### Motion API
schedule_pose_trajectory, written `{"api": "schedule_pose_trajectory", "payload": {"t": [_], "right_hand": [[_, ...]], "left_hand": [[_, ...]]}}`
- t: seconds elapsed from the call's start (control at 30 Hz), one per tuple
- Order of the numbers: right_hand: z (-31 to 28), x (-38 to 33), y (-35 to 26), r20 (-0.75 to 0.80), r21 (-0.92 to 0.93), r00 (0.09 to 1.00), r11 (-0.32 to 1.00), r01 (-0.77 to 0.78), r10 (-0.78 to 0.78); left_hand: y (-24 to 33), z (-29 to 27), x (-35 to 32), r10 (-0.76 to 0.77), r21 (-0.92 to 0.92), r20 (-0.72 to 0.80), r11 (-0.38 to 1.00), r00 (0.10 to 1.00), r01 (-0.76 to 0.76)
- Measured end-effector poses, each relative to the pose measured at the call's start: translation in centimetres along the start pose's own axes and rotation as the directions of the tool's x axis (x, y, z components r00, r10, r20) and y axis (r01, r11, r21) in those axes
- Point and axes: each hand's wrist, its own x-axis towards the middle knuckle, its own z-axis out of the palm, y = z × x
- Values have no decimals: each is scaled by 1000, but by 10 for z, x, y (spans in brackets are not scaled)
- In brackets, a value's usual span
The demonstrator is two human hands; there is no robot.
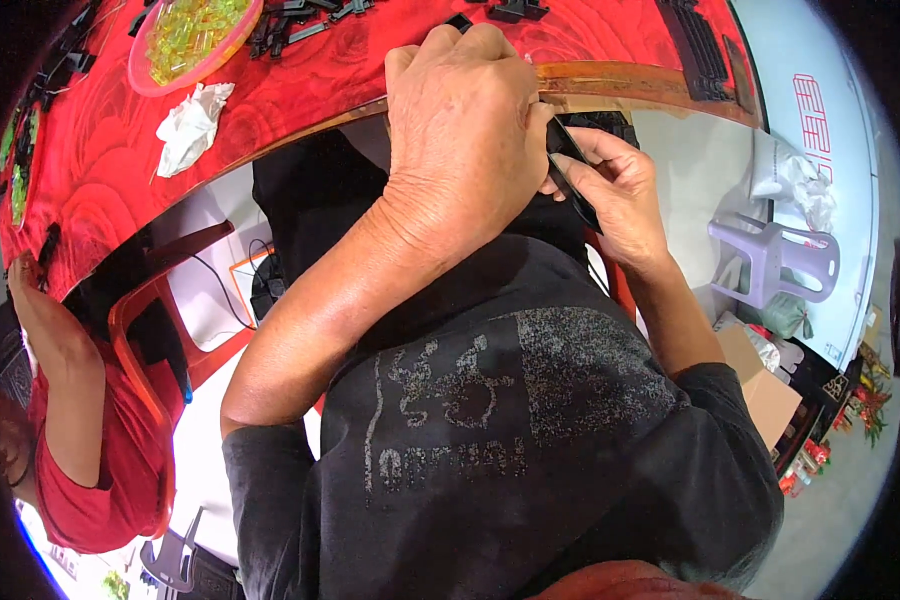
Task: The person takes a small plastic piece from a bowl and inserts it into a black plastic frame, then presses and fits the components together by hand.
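My right hand grips a long, narrow black plastic piece between thumb and fingers, just off the table's near edge. Its upper end meets my left hand, whose thumb side touches it. The left fingers are curled in, and the back of the hand hides whatever they close on. A small black part shows just past the left knuckles on the table. Below my right hand's fingers, by the table edge, other black parts are partly visible.
The red-covered table bears a pink bowl of yellowish clear pieces, crumpled tissue, black clips and stacked black strips. At left sits another person in red. A purple stool and cardboard box stand right.
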Motion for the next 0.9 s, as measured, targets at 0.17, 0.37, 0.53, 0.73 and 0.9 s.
{"api": "schedule_pose_trajectory", "payload": {"t": [0.17, 0.37, 0.53, 0.73, 0.9], "right_hand": [[0, -1, -1, 15, -2, 999, 999, 46, -46], [2, -2, -3, -19, -33, 999, 999, 37, -38], [3, -4, -2, -64, -66, 997, 997, 47, -51], [2, -6, -6, -58, -33, 997, 998, 46, -48], [2, -6, -5, -46, -34, 996, 997, 72, -74]], "left_hand": [[-1, -1, 1, 11, 18, 1, 1000, 1000, -11], [-1, -1, 2, 24, 58, 9, 998, 1000, -24], [-1, 3, 3, 60, 26, -10, 998, 998, -60], [6, -4, 6, 93, 76, -17, 993, 996, -91], [6, -8, 7, 93, 88, 6, 992, 996, -93]]}}
